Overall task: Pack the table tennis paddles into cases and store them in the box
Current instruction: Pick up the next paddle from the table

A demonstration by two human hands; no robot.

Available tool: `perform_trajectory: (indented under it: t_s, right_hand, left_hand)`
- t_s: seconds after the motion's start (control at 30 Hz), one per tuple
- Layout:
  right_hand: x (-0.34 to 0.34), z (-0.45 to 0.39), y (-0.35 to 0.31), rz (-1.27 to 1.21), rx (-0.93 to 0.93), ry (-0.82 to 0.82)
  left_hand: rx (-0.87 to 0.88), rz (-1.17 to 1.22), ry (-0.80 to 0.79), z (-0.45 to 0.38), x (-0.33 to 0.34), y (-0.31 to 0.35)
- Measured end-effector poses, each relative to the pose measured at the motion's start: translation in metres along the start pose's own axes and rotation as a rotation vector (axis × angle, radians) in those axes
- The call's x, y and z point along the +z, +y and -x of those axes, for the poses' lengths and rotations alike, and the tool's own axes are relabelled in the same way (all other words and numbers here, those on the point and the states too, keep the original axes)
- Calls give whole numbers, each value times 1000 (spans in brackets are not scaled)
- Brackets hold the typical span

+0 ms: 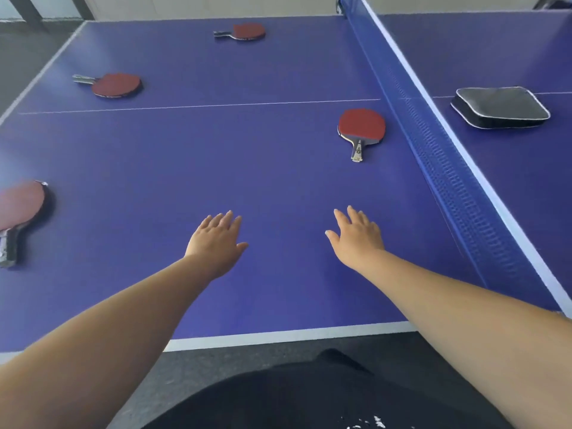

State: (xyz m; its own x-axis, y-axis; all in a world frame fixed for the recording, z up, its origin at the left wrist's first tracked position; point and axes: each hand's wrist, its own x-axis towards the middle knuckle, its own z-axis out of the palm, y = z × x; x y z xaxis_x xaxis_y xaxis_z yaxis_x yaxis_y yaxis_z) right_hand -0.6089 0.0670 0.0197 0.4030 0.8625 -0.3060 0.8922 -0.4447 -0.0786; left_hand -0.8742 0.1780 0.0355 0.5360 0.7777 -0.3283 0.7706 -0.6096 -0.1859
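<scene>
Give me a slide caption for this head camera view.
Open left hand and right hand above table; four paddles, case beyond net.

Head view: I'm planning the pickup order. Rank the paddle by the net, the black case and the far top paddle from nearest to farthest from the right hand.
From the right hand:
1. Paddle by the net, straight ahead, this side of the net.
2. Black case, right, beyond the net.
3. Far top paddle, ahead-left, near the table's far edge.

Four paddles on the worktop (216,144), left of the net (433,144): near-left paddle (21,209) at the edge, mid-left paddle (116,85), far paddle (247,31), net-side paddle (361,125). Case (500,106) right of the net. Both hands (216,239) over the near worktop, apart.
</scene>
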Motion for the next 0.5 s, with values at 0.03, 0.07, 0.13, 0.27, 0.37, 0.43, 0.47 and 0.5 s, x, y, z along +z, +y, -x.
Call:
perform_trajectory:
  t_s: [0.03, 0.07, 0.13, 0.27, 0.37, 0.43, 0.47, 0.5]
  right_hand:
    - [-3, -6, 2, -12, 10, 4]
    - [-5, -12, 4, -22, 18, 9]
    - [-9, -27, 9, -46, 33, 14]
    - [-15, -61, 21, -97, 62, 46]
    - [-21, -92, 31, -151, 94, 105]
    - [-26, -114, 37, -223, 122, 124]
    - [-29, -125, 41, -269, 142, 124]
    - [-31, -136, 44, -316, 160, 124]
  left_hand:
    - [14, 39, -6, -10, -2, 5]
    - [32, 60, -4, -20, -5, 10]
    - [85, 42, 7, -41, -11, 23]
    - [126, -12, 39, -87, -22, 46]
    - [102, 53, 52, -120, -28, 60]
    - [94, 103, 61, -143, -31, 67]
    - [85, 137, 58, -154, -33, 71]
    - [71, 177, 53, -165, -35, 74]
